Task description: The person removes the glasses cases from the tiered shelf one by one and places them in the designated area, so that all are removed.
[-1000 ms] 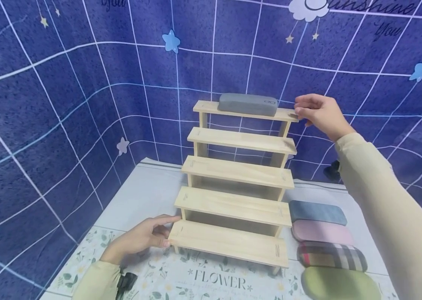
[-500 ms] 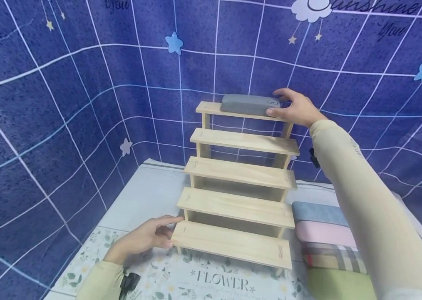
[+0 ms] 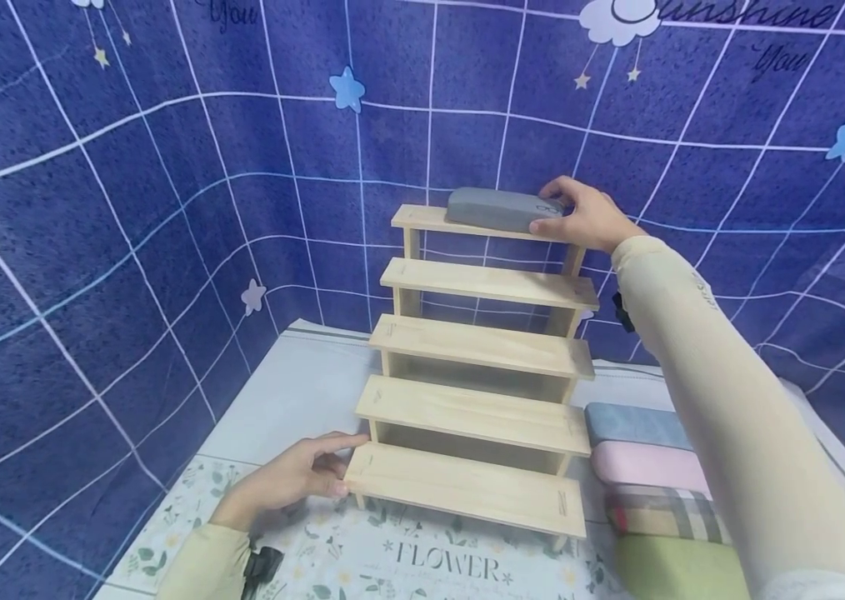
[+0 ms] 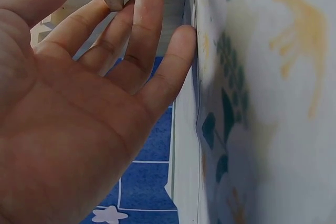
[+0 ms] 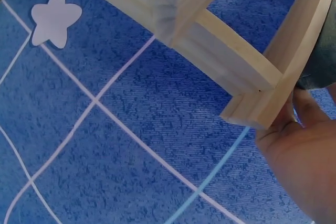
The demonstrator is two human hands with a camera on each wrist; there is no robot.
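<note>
A pale wooden stepped display rack (image 3: 478, 343) stands in the middle of the head view. On its top step lies a grey glasses case (image 3: 493, 208) with a small glasses mark at its right end. My right hand (image 3: 589, 218) holds that end, thumb in front and fingers behind; in the right wrist view the dark case (image 5: 323, 59) shows beside the hand (image 5: 304, 150). Down at the left end of the bottom step (image 3: 463, 490), my left hand (image 3: 287, 475) grips the corner between thumb and forefinger. The left wrist view shows the other fingers of that hand (image 4: 100, 93) spread loosely.
Right of the rack lie a blue case (image 3: 636, 425), a pink case (image 3: 647, 465), a plaid case (image 3: 666, 510) and a green case (image 3: 677, 567) in a column, partly hidden by my right sleeve. A blue gridded curtain (image 3: 242, 125) hangs behind and at the left.
My right hand has moved left from the top step's right end onto the grey glasses case and holds it. The case has shifted slightly right along the step. My left hand stays put.
</note>
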